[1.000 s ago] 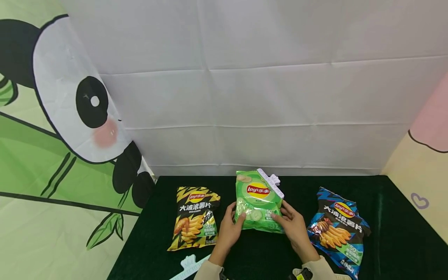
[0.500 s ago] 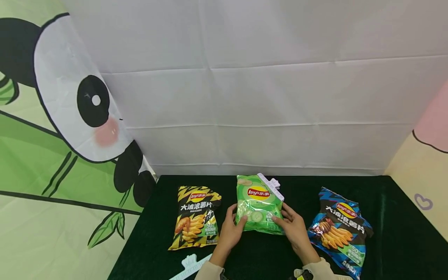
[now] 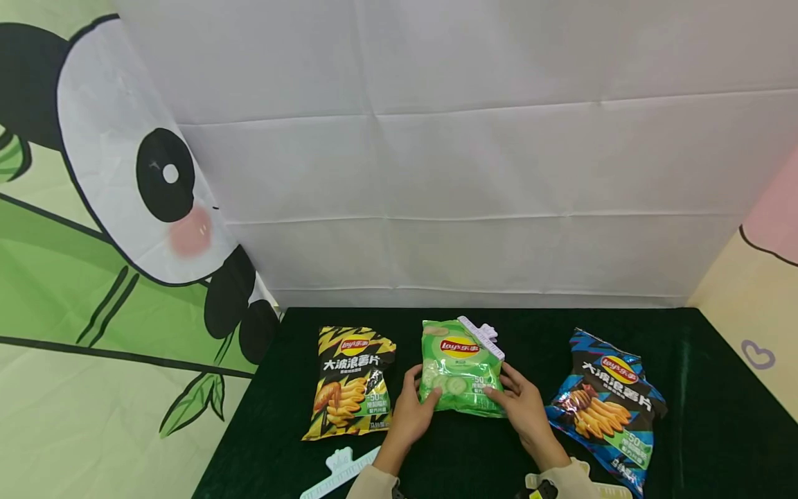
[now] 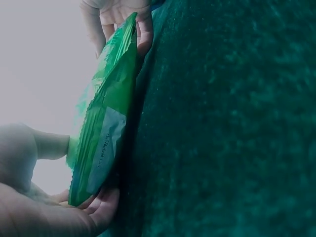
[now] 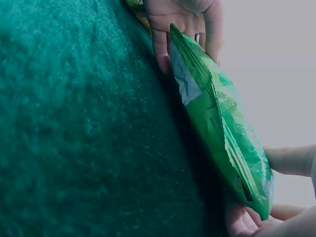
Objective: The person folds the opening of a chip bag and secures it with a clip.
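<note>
A green Lay's chip bag (image 3: 460, 378) lies at the middle of the table, with a white sealing clip (image 3: 481, 337) slanting across its upper right corner. My left hand (image 3: 409, 409) grips the bag's lower left side, thumb on the front. Opposite it, my right hand (image 3: 522, 409) holds the lower right side the same way. In the left wrist view, the bag's bottom seam (image 4: 94, 133) runs between thumb and fingers, with fingertips under the bag. The right wrist view shows the bag (image 5: 217, 118) pinched at both ends, close above the dark cloth.
A yellow-and-black chip bag (image 3: 350, 384) lies to the left, a blue-and-black chip bag (image 3: 607, 409) to the right. One pale clip (image 3: 339, 473) is near my left forearm; another cream clip (image 3: 614, 491) is partly under my right sleeve. Behind the dark green table (image 3: 717, 416) hangs a white cloth (image 3: 461, 173).
The far end of the green bag with its clip has come down toward the table and slightly toward me. Both hands keep their hold. The head view has shifted a little.
</note>
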Available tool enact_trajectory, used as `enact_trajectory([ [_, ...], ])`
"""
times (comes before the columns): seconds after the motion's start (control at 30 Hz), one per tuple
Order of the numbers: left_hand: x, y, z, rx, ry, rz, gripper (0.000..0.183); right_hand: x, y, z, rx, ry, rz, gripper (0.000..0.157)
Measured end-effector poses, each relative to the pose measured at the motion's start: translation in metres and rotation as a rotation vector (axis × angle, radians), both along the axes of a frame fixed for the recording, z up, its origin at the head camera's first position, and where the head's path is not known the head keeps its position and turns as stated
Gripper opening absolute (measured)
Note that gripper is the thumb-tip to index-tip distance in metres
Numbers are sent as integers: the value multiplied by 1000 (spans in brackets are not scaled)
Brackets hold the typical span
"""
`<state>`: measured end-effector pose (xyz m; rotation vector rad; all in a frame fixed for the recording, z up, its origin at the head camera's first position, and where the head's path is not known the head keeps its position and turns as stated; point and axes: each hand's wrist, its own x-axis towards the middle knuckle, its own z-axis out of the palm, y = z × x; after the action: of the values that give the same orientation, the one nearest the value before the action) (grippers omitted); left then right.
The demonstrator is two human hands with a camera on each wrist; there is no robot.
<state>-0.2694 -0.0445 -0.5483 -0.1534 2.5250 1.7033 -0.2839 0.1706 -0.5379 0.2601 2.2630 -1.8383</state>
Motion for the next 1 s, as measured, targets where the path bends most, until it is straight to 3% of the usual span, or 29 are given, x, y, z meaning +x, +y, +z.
enact_trajectory([
  [0.33,-4,3,4,-20,35,-17,66,4,2,2,25,11,-8,80],
  [0.57,-5,7,9,-70,113,-3,64,10,1,12,93,63,-5,76],
  [0.87,-5,17,23,-136,222,-21,63,20,8,22,92,113,-25,66],
  [1.0,-4,23,27,-128,246,-35,61,27,16,28,85,129,-41,71],
])
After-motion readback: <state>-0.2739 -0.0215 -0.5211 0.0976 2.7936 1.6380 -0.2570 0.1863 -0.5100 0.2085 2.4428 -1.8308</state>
